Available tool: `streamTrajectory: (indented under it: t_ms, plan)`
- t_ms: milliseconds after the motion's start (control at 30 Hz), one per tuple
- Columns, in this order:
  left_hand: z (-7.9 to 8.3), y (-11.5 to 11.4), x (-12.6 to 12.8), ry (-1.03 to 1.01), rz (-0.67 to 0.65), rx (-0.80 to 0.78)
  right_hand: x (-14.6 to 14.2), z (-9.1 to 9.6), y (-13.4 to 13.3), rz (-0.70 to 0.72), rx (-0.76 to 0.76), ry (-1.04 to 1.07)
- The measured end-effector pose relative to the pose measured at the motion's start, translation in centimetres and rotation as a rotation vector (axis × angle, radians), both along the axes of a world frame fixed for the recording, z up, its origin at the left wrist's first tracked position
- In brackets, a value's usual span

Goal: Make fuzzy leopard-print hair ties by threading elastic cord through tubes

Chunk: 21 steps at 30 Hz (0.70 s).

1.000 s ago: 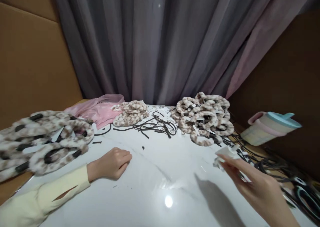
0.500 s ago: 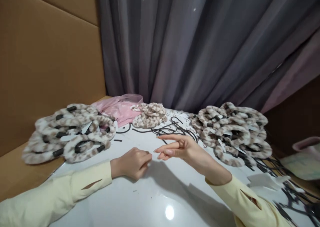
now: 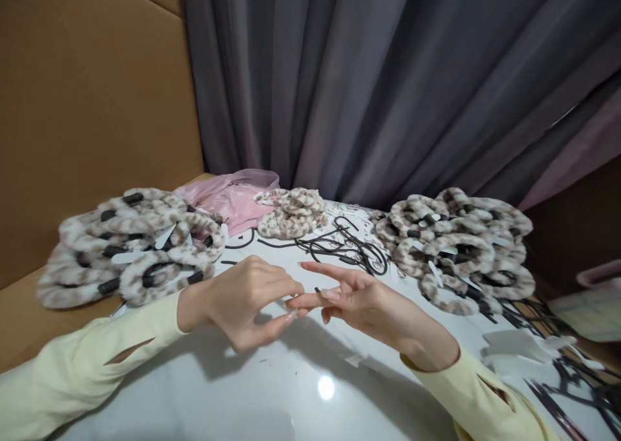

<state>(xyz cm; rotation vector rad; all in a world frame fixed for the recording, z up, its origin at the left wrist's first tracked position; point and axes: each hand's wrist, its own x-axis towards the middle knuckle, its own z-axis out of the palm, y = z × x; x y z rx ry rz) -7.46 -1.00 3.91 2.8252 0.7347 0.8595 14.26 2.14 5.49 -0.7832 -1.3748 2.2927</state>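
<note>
**A:** What are the hands doing?

**B:** They are meeting fingertip to fingertip just above the table (image 3: 272, 389). The left hand (image 3: 242, 302) is pinching thumb and forefinger at the tips of the right hand (image 3: 373, 302). The right hand is lying open with its fingers (image 3: 330, 273) stretched out.

**A:** Is anything nipped in that pinch?

**B:** I cannot tell. Anything there is too small to show.

**A:** How would you do it well?

**B:** In my judgement, by holding the right hand steady and working lightly with the nail tips only. I would also stay clear of the table.

**A:** What is lying nearest?

**B:** Black cords (image 3: 349, 250) are lying just beyond the right fingertips. Fur rings (image 3: 136, 250) are heaped beyond the left hand. A second heap (image 3: 456, 244) is sitting beyond the right hand, off to its right. A small heap (image 3: 294, 213) is resting past the cords, beside a pink bag (image 3: 233, 198). White scraps (image 3: 514, 350) are lying to the right of the right wrist.

**A:** Any brand or writing?

**B:** None that I can read.
</note>
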Motion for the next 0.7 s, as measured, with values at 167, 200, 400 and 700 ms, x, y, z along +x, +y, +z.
streamTrajectory:
  t_ms: [167, 200, 400, 700]
  plan:
    - [0.0, -0.7, 0.7, 0.127, 0.128, 0.169, 0.0, -0.4, -0.2, -0.062, 0.022, -0.094]
    - [0.0, -0.8, 0.7, 0.147, 0.129, 0.172, 0.0, -0.4, -0.3, -0.054, 0.033, -0.122]
    - [0.2, -0.9, 0.4, 0.234, 0.026, -0.003, -0.2, 0.0, -0.7, 0.049, 0.077, -0.201]
    - [0.6, -1.4, 0.8, 0.387, 0.043, 0.063, -0.2, 0.4, -0.6, 0.08, 0.046, -0.195]
